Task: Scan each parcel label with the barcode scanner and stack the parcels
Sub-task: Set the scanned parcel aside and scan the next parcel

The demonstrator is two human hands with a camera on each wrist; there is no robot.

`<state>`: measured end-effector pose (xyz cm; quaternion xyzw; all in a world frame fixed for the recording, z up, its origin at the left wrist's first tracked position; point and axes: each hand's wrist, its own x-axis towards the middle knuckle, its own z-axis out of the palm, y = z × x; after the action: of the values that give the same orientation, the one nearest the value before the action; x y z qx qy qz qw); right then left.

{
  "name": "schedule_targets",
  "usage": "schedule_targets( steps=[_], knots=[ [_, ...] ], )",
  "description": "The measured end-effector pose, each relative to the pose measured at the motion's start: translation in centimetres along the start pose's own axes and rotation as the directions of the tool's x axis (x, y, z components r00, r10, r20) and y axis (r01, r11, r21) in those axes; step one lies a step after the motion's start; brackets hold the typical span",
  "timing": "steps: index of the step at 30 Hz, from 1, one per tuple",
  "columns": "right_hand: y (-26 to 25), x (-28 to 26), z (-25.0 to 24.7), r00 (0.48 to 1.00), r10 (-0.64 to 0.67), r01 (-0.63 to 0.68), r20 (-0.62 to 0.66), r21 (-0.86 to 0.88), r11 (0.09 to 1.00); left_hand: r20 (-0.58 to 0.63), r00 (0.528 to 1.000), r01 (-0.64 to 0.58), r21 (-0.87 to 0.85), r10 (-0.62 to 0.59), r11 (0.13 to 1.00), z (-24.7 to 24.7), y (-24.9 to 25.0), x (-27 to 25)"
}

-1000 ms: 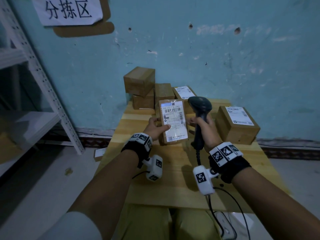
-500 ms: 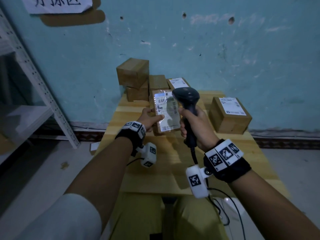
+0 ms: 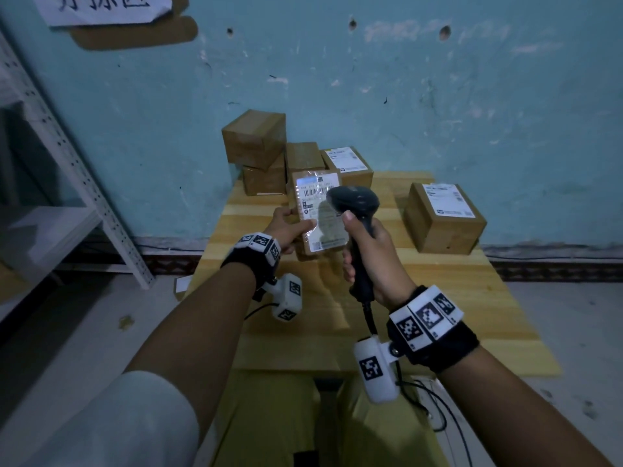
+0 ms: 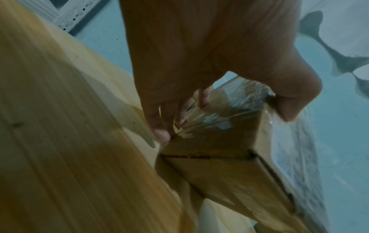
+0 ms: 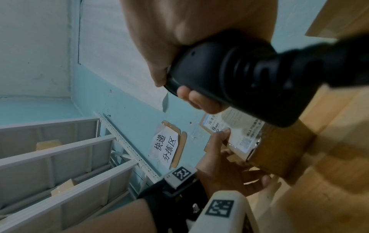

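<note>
My left hand (image 3: 286, 227) grips a small cardboard parcel (image 3: 317, 214) tilted up above the wooden table (image 3: 438, 298), its white label (image 3: 312, 197) facing me. In the left wrist view the left hand's fingers (image 4: 161, 135) curl under the parcel (image 4: 229, 170) and the thumb presses its taped top. My right hand (image 3: 367, 251) holds the black barcode scanner (image 3: 354, 203) by its handle, the head just in front of the label's right half. The right wrist view shows the scanner (image 5: 239, 75) close up and the parcel (image 5: 265, 149) beyond it.
A labelled parcel (image 3: 445, 217) sits at the table's right. Several more boxes (image 3: 256, 143) are stacked against the blue wall at the back, one with a label (image 3: 347, 160). A white metal shelf (image 3: 67, 183) stands to the left. The scanner cable (image 3: 371, 318) hangs toward the floor.
The scanner has moved left, from beside the parcel to in front of its label, and its head now covers part of the label. The view tilted down slightly.
</note>
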<state>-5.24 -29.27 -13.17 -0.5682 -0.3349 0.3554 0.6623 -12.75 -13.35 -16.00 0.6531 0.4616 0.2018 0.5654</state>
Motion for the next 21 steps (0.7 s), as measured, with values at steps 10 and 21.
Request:
schedule_targets(
  steps=[10, 21],
  knots=[
    [0.5, -1.3, 1.5, 0.999, 0.009, -0.007, 0.036, -0.048, 0.999, -0.008, 1.000, 0.004, -0.015, -0.004, 1.000, 0.0, -0.2, 0.5],
    [0.2, -1.8, 1.7, 0.999, 0.000, 0.002, 0.034, -0.068, 0.998, -0.015, 1.000, -0.016, 0.014, 0.016, 1.000, 0.1, -0.3, 0.6]
  ],
)
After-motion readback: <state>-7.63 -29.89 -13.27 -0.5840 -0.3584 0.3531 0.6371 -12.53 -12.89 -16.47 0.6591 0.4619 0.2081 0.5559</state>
